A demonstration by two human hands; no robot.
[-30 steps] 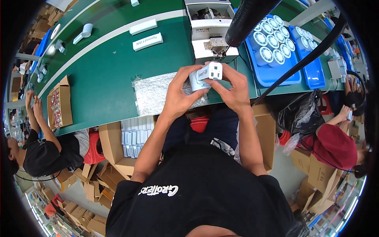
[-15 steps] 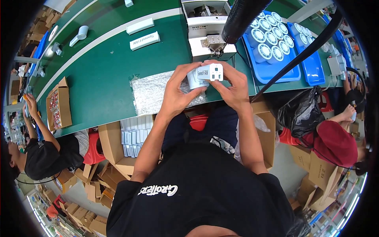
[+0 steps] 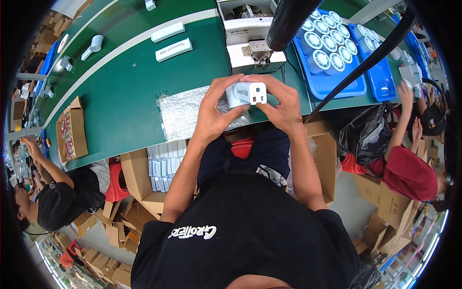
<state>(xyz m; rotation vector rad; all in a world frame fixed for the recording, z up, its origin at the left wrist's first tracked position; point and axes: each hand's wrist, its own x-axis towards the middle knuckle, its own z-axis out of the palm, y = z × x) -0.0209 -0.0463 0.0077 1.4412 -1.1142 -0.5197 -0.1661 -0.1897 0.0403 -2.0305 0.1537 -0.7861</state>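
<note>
Between both hands I hold a white handheld fan (image 3: 244,92) with a round drum-like head and a boxy handle. The handle's end has several small openings and faces up to the right. My left hand (image 3: 215,107) is closed around the round head, thumb along its lower side. My right hand (image 3: 281,103) grips the handle side, fingers over the top and thumb below. Under the hands lies a sheet of silvery bubble wrap (image 3: 183,113). Just beyond them stands a white bench machine (image 3: 238,58) with a metal fixture (image 3: 260,50).
Two white handle pieces (image 3: 173,50) and another fan (image 3: 94,47) lie on the green bench (image 3: 120,96). Blue trays (image 3: 337,91) of white round parts stand at right. A thick black tube (image 3: 288,29) hangs overhead. Cartons (image 3: 134,178) flank my legs; people sit either side.
The fan has tilted slightly and shifted a little left in my hands, its handle end lower. The person at right has raised an arm; the person at left has moved their hands.
</note>
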